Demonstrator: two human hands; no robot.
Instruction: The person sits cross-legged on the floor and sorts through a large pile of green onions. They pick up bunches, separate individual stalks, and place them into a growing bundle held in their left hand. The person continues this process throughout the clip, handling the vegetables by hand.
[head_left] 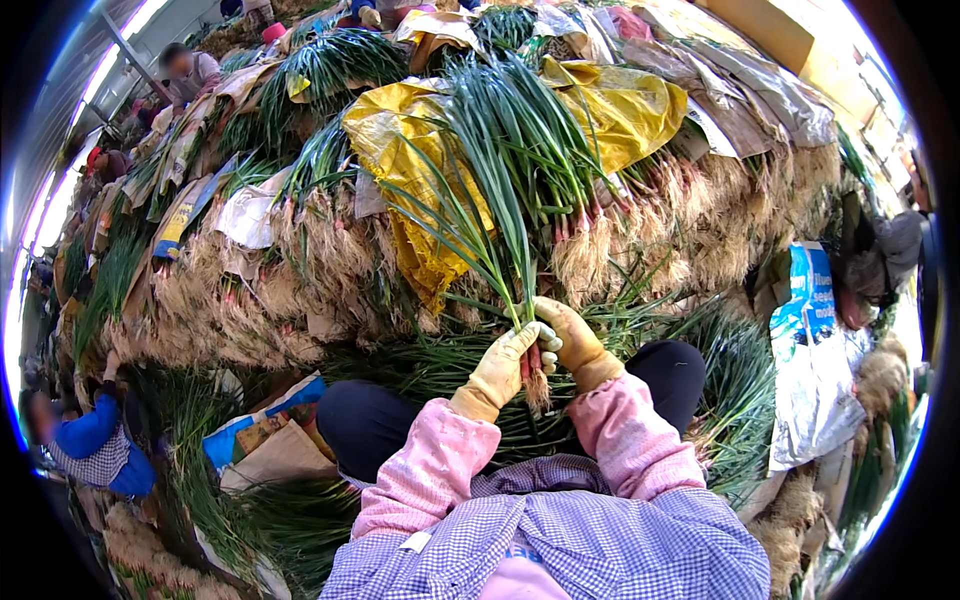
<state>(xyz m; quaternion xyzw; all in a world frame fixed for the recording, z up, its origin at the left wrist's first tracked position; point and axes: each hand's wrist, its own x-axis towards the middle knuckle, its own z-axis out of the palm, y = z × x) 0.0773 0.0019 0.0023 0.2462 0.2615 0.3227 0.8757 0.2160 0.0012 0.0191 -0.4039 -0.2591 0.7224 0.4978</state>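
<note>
Both my hands wear pale, dirty gloves and meet in front of my lap. My left hand (503, 366) is closed around the lower stems of a few green onions (508, 265), and my right hand (568, 340) grips the same stems from the other side. Reddish stem bases and a tuft of pale roots hang below my fingers. The long green leaves point away from me, over a yellow plastic sack (420, 150). Just beyond my hands, a laid-out bunch of green onions (540, 140) rests on the sack with its roots toward me.
A tall bank of stacked green onions (690, 230) runs across in front, roots facing me. Loose onions (725, 370) lie around my legs. A blue-and-white sack (815, 350) is at the right, a printed sack (270, 430) at the left. Another person (100, 440) in blue crouches at the far left.
</note>
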